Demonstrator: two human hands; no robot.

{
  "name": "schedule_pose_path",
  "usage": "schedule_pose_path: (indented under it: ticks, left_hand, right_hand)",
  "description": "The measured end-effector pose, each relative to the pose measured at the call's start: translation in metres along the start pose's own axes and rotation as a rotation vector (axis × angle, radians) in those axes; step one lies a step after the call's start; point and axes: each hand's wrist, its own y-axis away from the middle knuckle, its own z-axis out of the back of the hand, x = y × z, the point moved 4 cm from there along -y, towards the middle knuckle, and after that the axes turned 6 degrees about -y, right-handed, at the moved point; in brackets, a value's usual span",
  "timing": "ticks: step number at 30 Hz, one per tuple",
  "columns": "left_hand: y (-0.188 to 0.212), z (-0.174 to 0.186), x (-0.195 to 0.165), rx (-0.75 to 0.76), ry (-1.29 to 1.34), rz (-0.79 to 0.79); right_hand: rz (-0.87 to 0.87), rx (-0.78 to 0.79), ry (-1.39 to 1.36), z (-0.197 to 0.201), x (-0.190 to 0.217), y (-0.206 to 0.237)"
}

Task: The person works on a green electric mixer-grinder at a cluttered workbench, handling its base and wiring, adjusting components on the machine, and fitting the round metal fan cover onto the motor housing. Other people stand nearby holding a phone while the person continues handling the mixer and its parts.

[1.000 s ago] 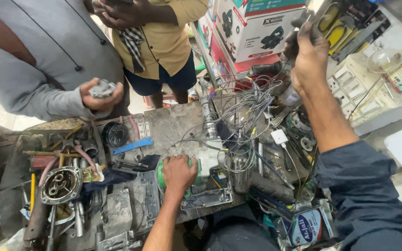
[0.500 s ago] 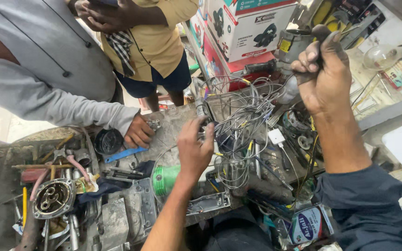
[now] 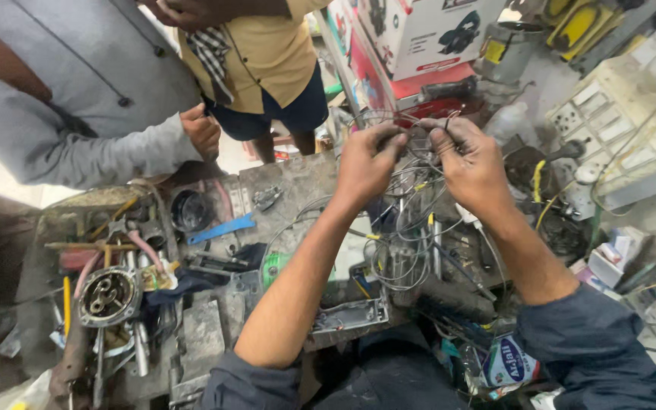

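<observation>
Grey wires [image 3: 408, 197] hang in a messy bundle right between my two hands and fall down under them. My left hand [image 3: 366, 163] pinches a thin bit of wire at the top with its fingers closed tight. My right hand [image 3: 474, 168] pinches wire too, just beside the left one, and the fingertips of both hands almost touch. Both my arms come up from the bottom, in dark blue sleeves pushed back.

Below my left arm I see a green tool [image 3: 276, 267] lying on the dirty bench [image 3: 301, 178]. Further out to the left of my left hand lies a blue flat tool [image 3: 222, 228], and past that a round metal part [image 3: 108, 296] with holes in it, among pipes and rods.

Above my hands stands a cardboard box [image 3: 427, 34] with a picture of a tool on it. Up and to the left of my left hand, another person's hand [image 3: 203, 130] in a grey sleeve rests at the bench edge. A second person in a yellow shirt [image 3: 263, 57] stands beside them.
</observation>
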Motion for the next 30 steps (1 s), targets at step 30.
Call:
schedule_pose_path:
  ticks: [30]
  left_hand:
    - [0.180, 0.046, 0.060, 0.425, -1.006, 0.251]
  right_hand:
    - [-0.327, -0.875, -0.493, 0.102, -0.252, -0.051]
